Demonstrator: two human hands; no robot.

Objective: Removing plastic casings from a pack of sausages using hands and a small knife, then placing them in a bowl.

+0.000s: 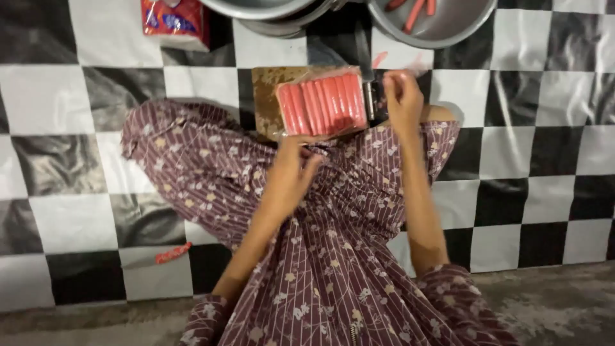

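Observation:
A clear plastic pack of red sausages (323, 101) lies tilted over a small wooden cutting board (262, 102) in front of my knees. My left hand (293, 168) grips the pack's near edge with the fingers pinched on the plastic. My right hand (402, 96) is curled at the pack's right edge, closed around the dark handle of a knife (371, 102) whose blade points away toward the bowls. My lap is covered by a maroon patterned garment (333, 256).
A metal bowl (448, 35) holding a few loose red sausages sits at the top right, with another metal bowl (269, 9) beside it. A red packet (176, 22) lies top left. A red wrapper strip (173, 252) lies on the black-and-white checkered mat (551, 160).

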